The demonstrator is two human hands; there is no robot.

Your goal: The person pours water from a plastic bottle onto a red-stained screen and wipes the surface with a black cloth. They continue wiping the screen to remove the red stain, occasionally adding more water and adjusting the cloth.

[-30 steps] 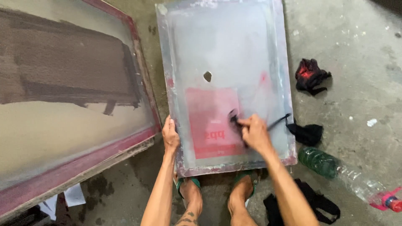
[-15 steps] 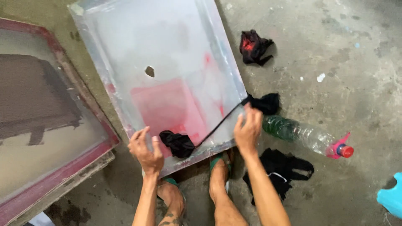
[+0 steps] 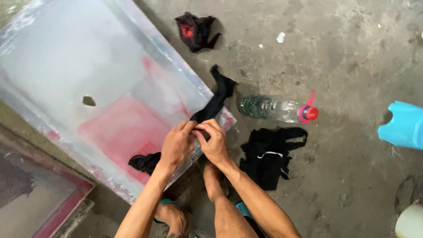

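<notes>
Your left hand (image 3: 176, 143) and right hand (image 3: 213, 141) both grip the long black cloth rag (image 3: 216, 101) over the red-stained, silver-framed printing screen (image 3: 110, 110), red ink still unwiped.

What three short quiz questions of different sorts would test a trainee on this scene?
1. True or false: both hands grip the black cloth strip over the screen frame.
2. Which lies nearest the plastic bottle? A) black garment B) blue container C) red-stained rag
3. What colour is the stain on the frame's mesh?

Key: 1 true, left hand and right hand meet on it. 2 A. 3 red.
</notes>
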